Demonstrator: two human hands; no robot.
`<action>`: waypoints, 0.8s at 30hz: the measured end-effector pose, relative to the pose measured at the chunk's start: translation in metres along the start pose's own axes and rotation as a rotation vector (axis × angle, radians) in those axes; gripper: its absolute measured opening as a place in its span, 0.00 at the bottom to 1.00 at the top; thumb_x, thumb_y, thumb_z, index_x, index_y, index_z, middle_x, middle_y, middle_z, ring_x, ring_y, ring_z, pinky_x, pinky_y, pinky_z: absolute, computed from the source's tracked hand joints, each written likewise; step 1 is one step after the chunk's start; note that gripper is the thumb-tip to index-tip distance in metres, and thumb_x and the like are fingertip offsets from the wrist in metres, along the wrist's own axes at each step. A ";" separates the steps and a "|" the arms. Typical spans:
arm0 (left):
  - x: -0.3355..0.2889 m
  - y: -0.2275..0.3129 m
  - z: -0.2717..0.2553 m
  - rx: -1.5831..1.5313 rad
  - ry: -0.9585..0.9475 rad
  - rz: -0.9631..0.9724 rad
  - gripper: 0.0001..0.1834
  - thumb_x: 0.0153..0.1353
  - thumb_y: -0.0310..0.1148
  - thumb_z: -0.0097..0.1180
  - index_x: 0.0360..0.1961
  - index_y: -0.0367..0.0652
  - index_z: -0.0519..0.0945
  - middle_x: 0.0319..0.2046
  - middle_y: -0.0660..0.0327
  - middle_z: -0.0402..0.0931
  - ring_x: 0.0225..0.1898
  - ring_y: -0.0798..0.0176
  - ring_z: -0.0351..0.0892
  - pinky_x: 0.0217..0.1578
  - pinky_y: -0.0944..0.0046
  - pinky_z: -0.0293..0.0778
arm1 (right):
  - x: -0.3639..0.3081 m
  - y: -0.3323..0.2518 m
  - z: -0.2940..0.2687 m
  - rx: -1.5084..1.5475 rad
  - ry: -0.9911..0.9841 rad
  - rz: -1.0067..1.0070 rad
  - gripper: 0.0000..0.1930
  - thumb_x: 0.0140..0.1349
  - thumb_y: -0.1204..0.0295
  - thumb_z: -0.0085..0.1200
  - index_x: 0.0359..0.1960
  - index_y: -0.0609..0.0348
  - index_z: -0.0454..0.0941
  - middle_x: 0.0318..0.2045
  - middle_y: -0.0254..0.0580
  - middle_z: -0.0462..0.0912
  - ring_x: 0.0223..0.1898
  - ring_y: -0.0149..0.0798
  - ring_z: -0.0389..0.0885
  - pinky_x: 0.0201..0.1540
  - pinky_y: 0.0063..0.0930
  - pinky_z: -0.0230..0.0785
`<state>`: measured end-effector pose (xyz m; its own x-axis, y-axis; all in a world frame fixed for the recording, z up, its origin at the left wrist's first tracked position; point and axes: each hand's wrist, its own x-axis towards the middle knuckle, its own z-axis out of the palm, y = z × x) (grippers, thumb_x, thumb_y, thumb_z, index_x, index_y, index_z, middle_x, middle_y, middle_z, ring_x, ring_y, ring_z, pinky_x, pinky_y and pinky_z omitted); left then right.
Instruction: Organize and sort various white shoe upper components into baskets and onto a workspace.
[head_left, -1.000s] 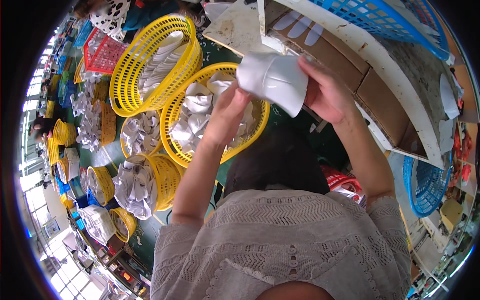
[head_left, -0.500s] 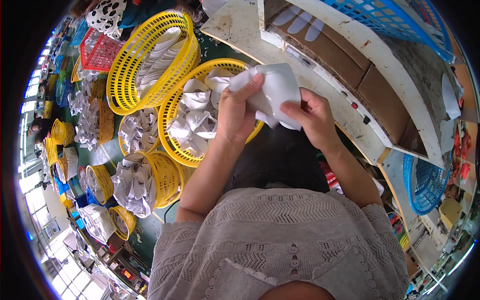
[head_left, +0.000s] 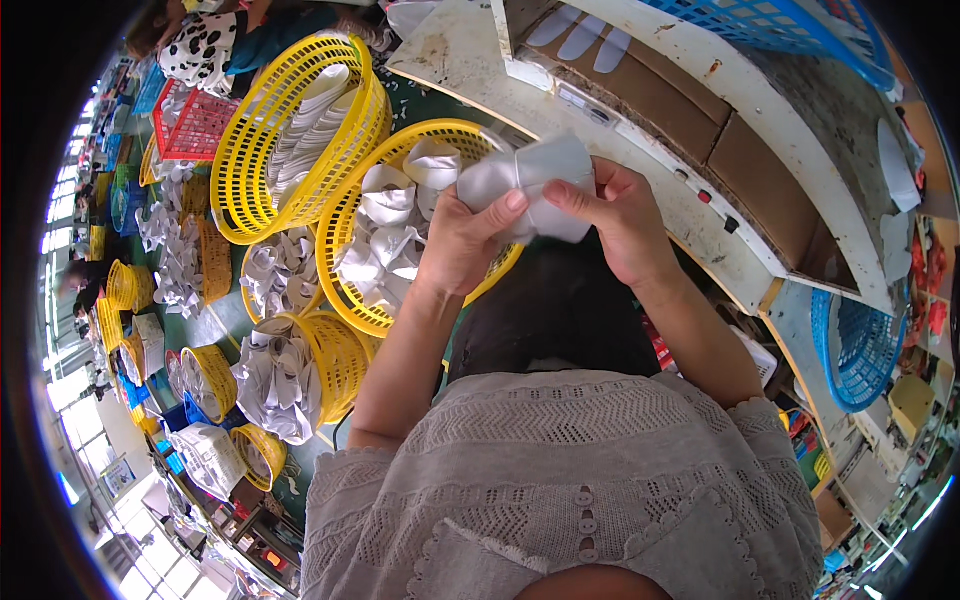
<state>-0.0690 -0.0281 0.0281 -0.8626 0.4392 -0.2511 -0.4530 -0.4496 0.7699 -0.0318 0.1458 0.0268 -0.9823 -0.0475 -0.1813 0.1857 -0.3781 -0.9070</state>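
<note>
Pinching a curved white piece [head_left: 562, 160] between thumbs [head_left: 512, 202] and partly hidden fingers [head_left: 618, 177], the left hand [head_left: 458, 240] and right hand [head_left: 632, 228] grip opposite sides, likely steadying its bend, near the yellow basket [head_left: 327, 250], probably set close to keep similar white pieces [head_left: 388, 197] within reach.

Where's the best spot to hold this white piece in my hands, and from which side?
Probably pinch the white piece at its left and right ends: the left hand coming from the left, the right hand from the right. It spans crosswise between them and looks curved, so support on both sides should keep it steady.
</note>
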 end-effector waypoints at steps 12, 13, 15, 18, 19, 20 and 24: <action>-0.020 0.002 -0.024 -0.089 -0.049 -0.013 0.16 0.48 0.22 0.67 0.40 0.38 0.79 0.36 0.62 0.80 0.38 0.67 0.79 0.44 0.65 0.73 | -0.005 0.019 -0.025 0.455 -0.277 0.354 0.16 0.64 0.64 0.54 0.42 0.67 0.77 0.39 0.41 0.81 0.42 0.30 0.77 0.49 0.25 0.67; -0.022 -0.003 -0.025 0.058 -0.064 -0.007 0.16 0.48 0.22 0.67 0.41 0.37 0.79 0.36 0.62 0.81 0.38 0.68 0.79 0.44 0.66 0.73 | -0.007 0.020 -0.020 0.282 -0.228 0.213 0.16 0.64 0.63 0.53 0.43 0.67 0.77 0.38 0.41 0.81 0.42 0.30 0.77 0.49 0.26 0.68; -0.025 -0.008 -0.025 0.200 -0.075 -0.002 0.17 0.48 0.23 0.67 0.41 0.37 0.80 0.36 0.62 0.81 0.38 0.69 0.78 0.43 0.68 0.73 | -0.011 0.019 -0.009 0.108 -0.179 0.078 0.17 0.65 0.62 0.52 0.43 0.67 0.77 0.38 0.41 0.81 0.42 0.30 0.78 0.49 0.26 0.68; -0.026 -0.009 -0.029 0.301 -0.097 -0.025 0.17 0.49 0.24 0.68 0.42 0.35 0.80 0.37 0.62 0.81 0.37 0.72 0.78 0.42 0.69 0.74 | -0.010 0.014 -0.002 -0.073 -0.095 0.062 0.20 0.66 0.58 0.50 0.45 0.67 0.76 0.38 0.40 0.81 0.43 0.30 0.77 0.48 0.26 0.69; -0.027 -0.009 -0.033 0.297 -0.087 -0.021 0.17 0.49 0.24 0.68 0.42 0.35 0.80 0.37 0.62 0.81 0.37 0.72 0.78 0.42 0.69 0.74 | -0.011 0.019 -0.005 0.070 -0.118 0.158 0.20 0.66 0.58 0.50 0.44 0.66 0.76 0.37 0.39 0.81 0.43 0.29 0.77 0.48 0.25 0.68; -0.029 -0.008 -0.038 0.324 -0.106 -0.045 0.17 0.49 0.24 0.68 0.42 0.35 0.80 0.36 0.62 0.81 0.38 0.71 0.78 0.42 0.69 0.74 | -0.011 0.023 -0.008 0.211 -0.141 0.257 0.19 0.67 0.58 0.49 0.44 0.66 0.76 0.37 0.38 0.80 0.43 0.29 0.76 0.49 0.25 0.68; -0.038 -0.005 -0.055 0.516 -0.203 -0.041 0.16 0.49 0.25 0.68 0.41 0.38 0.81 0.38 0.62 0.81 0.40 0.70 0.77 0.44 0.67 0.73 | -0.008 0.032 0.000 0.381 -0.128 0.365 0.16 0.67 0.62 0.50 0.41 0.66 0.78 0.37 0.37 0.80 0.42 0.27 0.76 0.49 0.22 0.66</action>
<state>-0.0459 -0.0849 0.0016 -0.7627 0.6123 -0.2081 -0.2722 -0.0120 0.9622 -0.0179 0.1344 -0.0004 -0.8552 -0.3414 -0.3899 0.5165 -0.6230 -0.5875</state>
